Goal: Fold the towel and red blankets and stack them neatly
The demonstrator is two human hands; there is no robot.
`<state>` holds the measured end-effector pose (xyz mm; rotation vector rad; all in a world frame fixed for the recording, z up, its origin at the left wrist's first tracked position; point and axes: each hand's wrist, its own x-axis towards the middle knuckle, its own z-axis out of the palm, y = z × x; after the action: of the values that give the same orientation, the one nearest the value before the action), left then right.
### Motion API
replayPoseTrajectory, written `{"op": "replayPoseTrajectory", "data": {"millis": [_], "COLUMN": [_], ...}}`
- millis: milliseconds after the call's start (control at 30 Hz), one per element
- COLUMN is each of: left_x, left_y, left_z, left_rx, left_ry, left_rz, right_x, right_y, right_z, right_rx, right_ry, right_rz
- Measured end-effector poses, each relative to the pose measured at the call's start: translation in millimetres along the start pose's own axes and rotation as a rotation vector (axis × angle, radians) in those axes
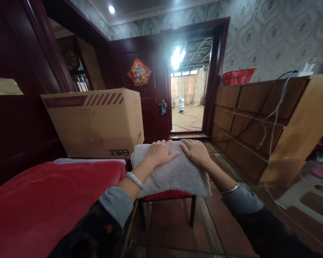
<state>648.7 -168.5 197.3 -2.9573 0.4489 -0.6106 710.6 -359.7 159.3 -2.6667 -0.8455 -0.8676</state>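
A grey, fluffy cloth (169,175), perhaps a towel or small blanket, is draped over a low stool with a red seat (167,195) and dark legs. My left hand (161,152) lies flat on its upper left part, thumb pointing to the right. On the upper right part rests my right hand (196,150), fingers stretched forward. Both palms press on the fabric without gripping it. Part of the cloth hangs over the near edge of the seat, hiding most of the seat.
A red-covered surface (56,200) lies at the left, with a large cardboard box (97,122) behind it. Wooden drawers (258,114) stand at the right, a red basket (239,76) on top. A white cable (272,154) hangs down near a white plastic stool (309,193). Ahead is an open doorway.
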Motion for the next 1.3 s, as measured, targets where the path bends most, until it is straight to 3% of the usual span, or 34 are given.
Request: {"op": "replayPoseTrajectory", "data": {"millis": [200,467,567,667,767,867,967,1167,1300], "left_x": [-8.3,-59.6,-67.9,-61.4,-43.5,-23.7,-12.8,-12.9,-11.7], "left_y": [-14.3,-87.9,-101.1,-93.2,-66.3,-34.3,-14.4,-14.7,-16.2], "left_z": [-8.2,-11.2,-16.8,-25.9,-30.4,-24.2,-11.5,-2.9,-5.3], "left_rx": [-0.011,-0.101,-0.122,-0.081,-0.076,-0.115,-0.1,-0.059,-0.046], "left_ry": [-0.054,-0.074,-0.085,-0.089,-0.058,-0.039,-0.046,-0.056,-0.069], "left_rz": [0.021,-0.092,-0.101,-0.097,-0.009,0.049,0.014,0.027,0.031], "right_x": [-1.9,-2.4,-1.5,1.8,5.2,4.0,-1.6,-7.0,-16.2], "right_y": [0.2,0.7,-0.4,-3.9,-11.0,-18.5,-21.6,-15.8,-7.4], "right_z": [1.5,2.7,-0.3,-7.9,-16.9,-19.4,-13.0,-2.7,-3.1], "right_rx": [0.011,0.006,0.001,0.022,0.044,0.051,0.026,0.039,0.049], "right_ry": [0.053,0.039,-0.006,-0.063,-0.013,0.061,0.037,0.04,0.045], "right_rz": [-0.011,-0.001,0.023,0.042,0.047,-0.001,-0.044,-0.077,-0.171]}}
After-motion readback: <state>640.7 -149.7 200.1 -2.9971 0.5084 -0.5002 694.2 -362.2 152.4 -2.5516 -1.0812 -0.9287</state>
